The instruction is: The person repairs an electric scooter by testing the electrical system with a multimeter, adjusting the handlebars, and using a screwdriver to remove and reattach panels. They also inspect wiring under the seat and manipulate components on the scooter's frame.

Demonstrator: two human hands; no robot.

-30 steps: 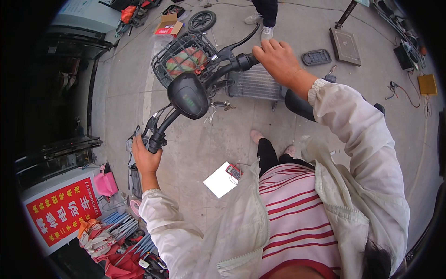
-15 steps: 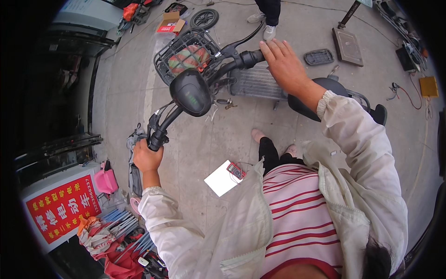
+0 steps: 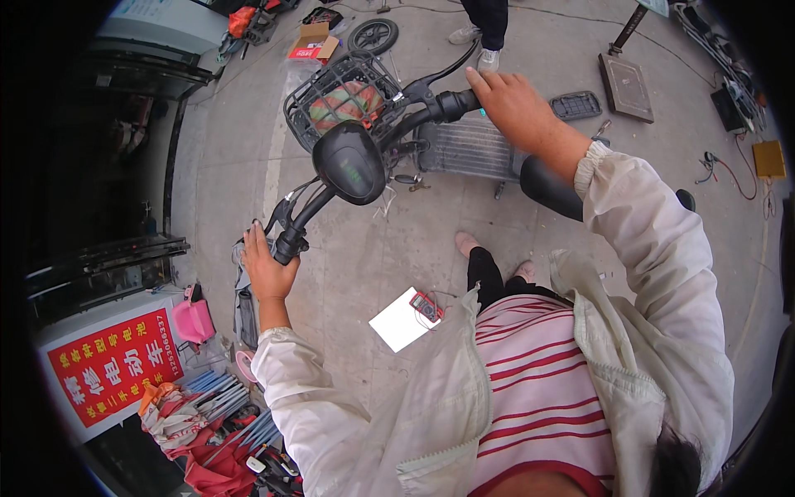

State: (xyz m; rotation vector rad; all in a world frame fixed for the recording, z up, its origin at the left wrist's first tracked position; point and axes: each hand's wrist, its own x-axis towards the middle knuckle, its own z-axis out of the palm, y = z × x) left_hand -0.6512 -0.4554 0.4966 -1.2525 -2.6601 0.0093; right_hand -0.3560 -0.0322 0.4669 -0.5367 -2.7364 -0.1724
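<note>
An electric scooter stands in front of me with its handlebar (image 3: 315,207) turned at a slant and a dark oval display (image 3: 351,164) at the middle. My right hand (image 3: 515,106) is closed over the right grip (image 3: 457,105), its fingers bent around the end. At the left grip (image 3: 290,248), my left hand (image 3: 269,269) has its fingers stretched out near the brake lever (image 3: 281,211), the palm against the grip's end. A wire basket (image 3: 341,91) at the front holds a red and green striped bundle (image 3: 348,106). Keys (image 3: 420,185) hang below the display.
On the floor lie a white sheet (image 3: 397,323) and a red multimeter (image 3: 426,306). A person's legs (image 3: 489,25) stand beyond the scooter. Near them are a wheel (image 3: 373,36), a carton (image 3: 313,43) and a platform scale (image 3: 626,87). Folded umbrellas (image 3: 219,414) and a red sign (image 3: 116,364) are at left.
My left hand's fingers have straightened from a wrapped hold on the grip. My right hand's fingers, stretched before, now bend over its grip. The whole view has shifted slightly.
</note>
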